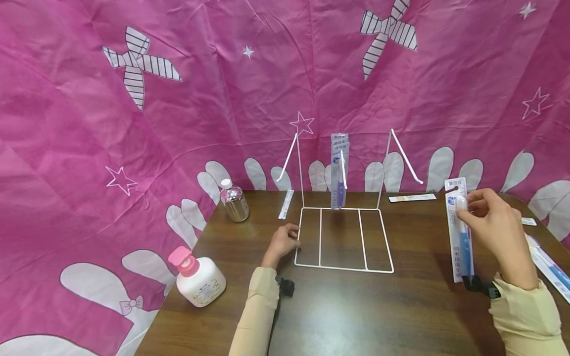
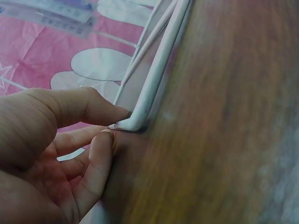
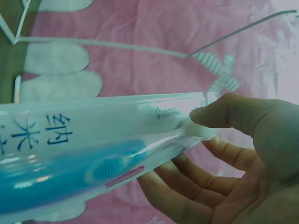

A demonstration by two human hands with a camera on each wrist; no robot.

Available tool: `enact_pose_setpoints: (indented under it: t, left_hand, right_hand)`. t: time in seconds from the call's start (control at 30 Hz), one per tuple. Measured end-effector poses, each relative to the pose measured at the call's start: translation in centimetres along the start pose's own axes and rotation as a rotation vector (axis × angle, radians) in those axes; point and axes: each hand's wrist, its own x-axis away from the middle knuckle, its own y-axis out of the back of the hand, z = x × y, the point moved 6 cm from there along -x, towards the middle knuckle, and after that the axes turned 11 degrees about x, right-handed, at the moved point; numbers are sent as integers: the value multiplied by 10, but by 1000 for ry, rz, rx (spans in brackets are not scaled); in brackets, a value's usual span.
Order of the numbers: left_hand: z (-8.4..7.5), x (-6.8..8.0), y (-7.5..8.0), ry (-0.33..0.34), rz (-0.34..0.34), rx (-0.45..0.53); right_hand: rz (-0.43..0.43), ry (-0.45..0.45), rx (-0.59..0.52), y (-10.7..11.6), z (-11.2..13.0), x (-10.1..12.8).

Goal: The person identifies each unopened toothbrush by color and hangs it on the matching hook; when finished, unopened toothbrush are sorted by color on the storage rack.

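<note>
Right hand [image 1: 492,225]: thumb and fingers pinch a packaged blue toothbrush [image 1: 460,237] near its top, holding it upright above the table's right side – the wrist view shows the thumb pressed on the clear pack.
Left hand [image 1: 281,242]: fingers curled, their tips pinching the front-left corner of the white wire rack [image 1: 343,240], which stands on the table [image 1: 338,306].
Rack: its middle hook carries hanging packs with a purple toothbrush [image 1: 339,173].
Left side: a pink-capped pump bottle [image 1: 198,279] and a silvery bottle [image 1: 233,200].
Far right: more toothbrush packs [image 1: 549,267] – lying flat by the edge.
</note>
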Motion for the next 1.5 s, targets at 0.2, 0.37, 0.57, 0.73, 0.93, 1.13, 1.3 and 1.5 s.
enact_pose_setpoints:
  t: [0.2,0.37,0.57,0.73,0.93,1.13,1.3,1.5]
  left_hand:
    - [0,1,0,-6,-2,2]
    - [0,1,1,-8,-3,0]
    - [0,2,2,-1,-7,-8]
    - [2,2,1,6,-10,-9]
    - [4,2,0,-1,-6,-18]
    - [-1,2,0,-26,-6,-14]
    - [-1,1,0,-14,-4,-13]
    - [1,0,0,-18,-4,-13]
  right_hand:
    - [-34,49,-93,15,26,9]
    - [-85,98,-147,26,47,15]
    - [-142,168,-199,38,70,21]
    - [-162,207,-227,46,86,29]
    - [-191,270,-280,49,103,36]
    - [-216,316,-291,48,114,38]
    - [-215,339,-280,42,120,37]
    - [-210,329,-277,36,122,33]
